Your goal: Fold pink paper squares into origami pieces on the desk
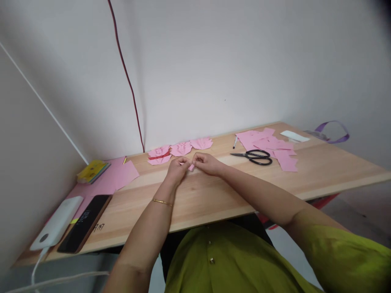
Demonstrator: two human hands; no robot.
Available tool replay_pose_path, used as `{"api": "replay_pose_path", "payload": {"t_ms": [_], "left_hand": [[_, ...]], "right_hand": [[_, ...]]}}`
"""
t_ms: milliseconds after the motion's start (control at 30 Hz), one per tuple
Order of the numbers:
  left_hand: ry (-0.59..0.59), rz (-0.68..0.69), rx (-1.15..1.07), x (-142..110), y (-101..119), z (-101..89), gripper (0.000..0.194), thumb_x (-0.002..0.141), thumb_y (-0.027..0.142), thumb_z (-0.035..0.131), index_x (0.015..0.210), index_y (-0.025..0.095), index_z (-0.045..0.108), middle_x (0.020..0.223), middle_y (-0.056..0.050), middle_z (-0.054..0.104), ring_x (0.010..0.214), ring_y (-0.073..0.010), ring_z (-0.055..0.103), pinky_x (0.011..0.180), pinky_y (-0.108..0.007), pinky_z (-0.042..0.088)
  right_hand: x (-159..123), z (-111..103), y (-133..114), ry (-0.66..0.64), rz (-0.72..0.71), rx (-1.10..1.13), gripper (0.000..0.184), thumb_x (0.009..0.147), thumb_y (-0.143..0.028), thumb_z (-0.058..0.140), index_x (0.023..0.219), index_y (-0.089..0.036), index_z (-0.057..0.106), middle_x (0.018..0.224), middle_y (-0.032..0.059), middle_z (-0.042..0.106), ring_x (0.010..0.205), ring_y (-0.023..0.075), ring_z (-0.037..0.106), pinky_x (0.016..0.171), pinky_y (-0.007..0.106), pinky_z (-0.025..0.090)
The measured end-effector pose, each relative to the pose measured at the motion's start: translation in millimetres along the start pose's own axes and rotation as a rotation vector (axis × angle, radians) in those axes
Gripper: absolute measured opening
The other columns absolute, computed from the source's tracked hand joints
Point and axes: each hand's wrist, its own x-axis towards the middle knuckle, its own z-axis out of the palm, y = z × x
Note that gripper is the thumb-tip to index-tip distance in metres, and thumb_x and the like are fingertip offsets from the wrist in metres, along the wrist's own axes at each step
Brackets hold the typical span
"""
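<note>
i see the left hand [177, 168] and right hand [207, 163] pinching a paper [191, 167] right between them, long axis unclear.

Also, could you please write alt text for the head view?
The left hand and right hand pinch a small pink paper above a table. Pink cutouts lie just beyond; scissors and pink scraps are to the right, a phone to the left.
</note>
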Motion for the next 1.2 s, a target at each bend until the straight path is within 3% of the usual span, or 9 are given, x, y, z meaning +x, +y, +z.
{"api": "replay_pose_path", "payload": {"t_ms": [167, 400, 800, 1200], "left_hand": [[-0.023, -0.033, 0.001, 0, -1, 0.8, 0.018, 0.06, 0.029, 0.072, 0.055, 0.015, 0.062, 0.054, 0.002, 0.056, 0.051, -0.0091, 0.045, 0.055, -0.022, 0.035], [-0.016, -0.055, 0.023, 0, -5, 1.5, 0.011, 0.06, 0.025, 0.068, 0.062, 0.015, 0.064, 0.059, 0.0, 0.059, 0.054, -0.0099, 0.049, 0.055, -0.022, 0.035], [0.014, -0.006, 0.167, 2, -12, -0.2, 0.005, 0.059, 0.019, 0.064, 0.058, 0.015, 0.062, 0.057, 0.001, 0.059, 0.054, -0.0102, 0.048, 0.053, -0.021, 0.034], [0.013, -0.013, 0.236, 2, -10, 0.4, 0.005, 0.057, 0.02, 0.064, 0.057, 0.015, 0.062, 0.057, 0.001, 0.06, 0.054, -0.0105, 0.049, 0.052, -0.021, 0.035]], "right_hand": [[2, 3, 6, 0.006, 0.012, 0.004, 0.015, 0.077, -0.03, 0.052, 0.073, -0.016, 0.055, 0.068, -0.0009, 0.057, 0.063, 0.0116, 0.05, 0.061, 0.024, 0.038], [2, 5, 5, 0.073, 0.041, -0.046, 0.011, 0.074, -0.026, 0.053, 0.07, -0.016, 0.054, 0.063, -0.0032, 0.05, 0.058, 0.0099, 0.042, 0.056, 0.022, 0.032], [0, 6, 2, 0.03, -0.004, -0.072, 0.016, 0.076, -0.03, 0.052, 0.068, -0.016, 0.052, 0.062, -0.0033, 0.049, 0.058, 0.0097, 0.04, 0.056, 0.022, 0.03], [2, 8, 8, 0.046, 0.055, -0.048, 0.006, 0.07, -0.022, 0.05, 0.067, -0.016, 0.051, 0.062, -0.0038, 0.049, 0.059, 0.0102, 0.041, 0.056, 0.022, 0.031]]}}
